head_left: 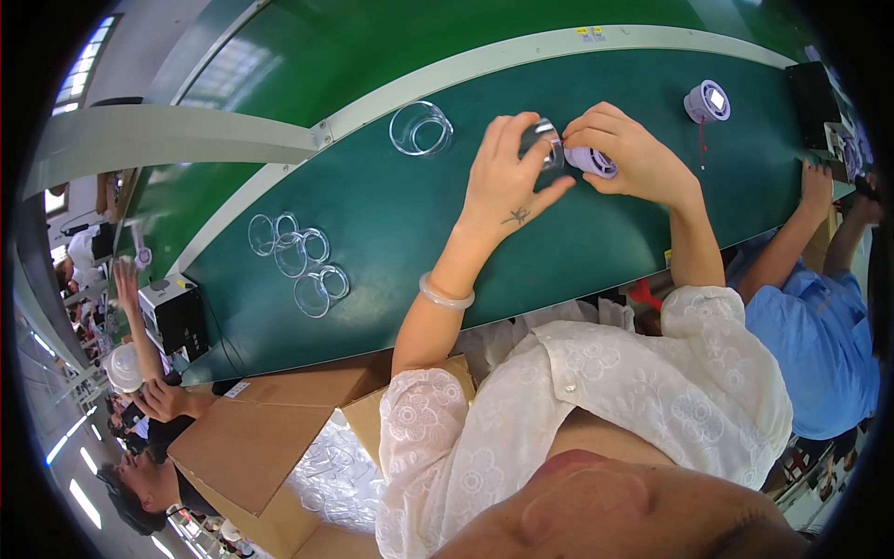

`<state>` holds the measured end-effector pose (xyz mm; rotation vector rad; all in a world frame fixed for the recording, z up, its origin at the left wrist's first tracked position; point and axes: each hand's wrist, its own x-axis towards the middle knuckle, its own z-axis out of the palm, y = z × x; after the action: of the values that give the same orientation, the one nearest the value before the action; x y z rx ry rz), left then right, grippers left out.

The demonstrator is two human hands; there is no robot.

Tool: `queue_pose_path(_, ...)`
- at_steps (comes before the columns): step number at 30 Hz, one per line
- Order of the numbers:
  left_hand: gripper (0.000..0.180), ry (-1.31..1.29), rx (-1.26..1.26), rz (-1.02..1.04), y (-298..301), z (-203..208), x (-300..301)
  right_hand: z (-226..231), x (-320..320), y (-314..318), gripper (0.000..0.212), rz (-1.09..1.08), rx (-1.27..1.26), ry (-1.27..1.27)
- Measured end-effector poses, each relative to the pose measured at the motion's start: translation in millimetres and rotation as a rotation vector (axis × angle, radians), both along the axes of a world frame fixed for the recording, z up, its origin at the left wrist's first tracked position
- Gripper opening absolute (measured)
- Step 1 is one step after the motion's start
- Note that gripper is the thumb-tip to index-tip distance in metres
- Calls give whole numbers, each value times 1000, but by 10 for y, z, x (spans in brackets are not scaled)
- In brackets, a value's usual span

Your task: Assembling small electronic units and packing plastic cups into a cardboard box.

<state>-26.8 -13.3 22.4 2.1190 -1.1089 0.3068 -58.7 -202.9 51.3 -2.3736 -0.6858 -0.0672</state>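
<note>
My left hand (503, 177) holds a clear, round plastic cup (549, 140) by its side, with the fingers curved over it and the thumb apart below. Close beside it, my right hand (638, 154) grips a small lilac cylindrical part (592, 162) between thumb and fingers. The cup and the lilac part are very near each other; whether they touch I cannot tell. A clear cup (421, 129) stands on the green table to the left of my hands. A similar lilac part (707, 102) with a thin red wire sits at the far right.
Several clear cups (313, 279) stand grouped on the green table (410, 233) at the left. An open cardboard box (270, 419) with clear wrapped pieces is below the table's near edge. Dark boxes (177, 317) are at the left end. Other people work at both sides.
</note>
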Motion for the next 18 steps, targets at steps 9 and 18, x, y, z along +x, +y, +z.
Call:
queue_pose_path(9,13,360,-75,18,-9,10,-32,-44,12,-7,35,77,61,-9)
queue_pose_path(18,18,447,-641,169,-23,-89,-38,-255,85,138,40,45,581,129)
